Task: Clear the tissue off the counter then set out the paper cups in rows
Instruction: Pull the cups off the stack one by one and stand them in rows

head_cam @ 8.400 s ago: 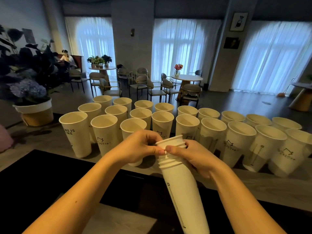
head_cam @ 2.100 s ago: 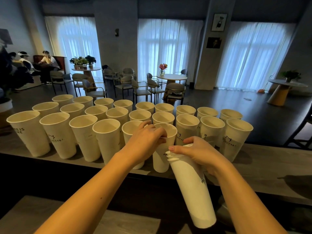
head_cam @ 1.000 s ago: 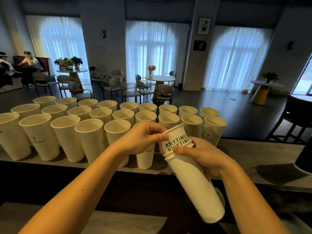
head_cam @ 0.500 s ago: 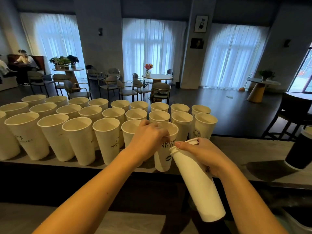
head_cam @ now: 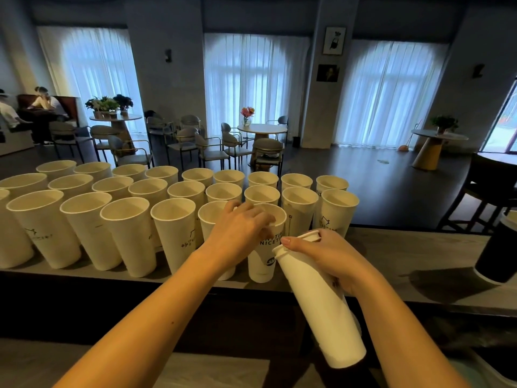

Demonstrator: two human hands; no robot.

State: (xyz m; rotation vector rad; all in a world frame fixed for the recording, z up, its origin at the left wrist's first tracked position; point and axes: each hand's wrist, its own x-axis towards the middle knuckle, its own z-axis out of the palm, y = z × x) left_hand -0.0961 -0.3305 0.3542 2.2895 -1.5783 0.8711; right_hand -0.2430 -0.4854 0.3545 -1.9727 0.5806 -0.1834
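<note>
Now left hand point(head_cam: 240, 228) on cup point(head_cam: 265, 247)

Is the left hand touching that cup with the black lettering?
Touching. The head view shows the left hand with fingers curled over the rim of the lettered cup standing on the counter.

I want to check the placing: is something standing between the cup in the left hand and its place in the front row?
Nothing visible does. The left hand holds the printed cup at the front row's right end, base apparently on the counter.
</note>
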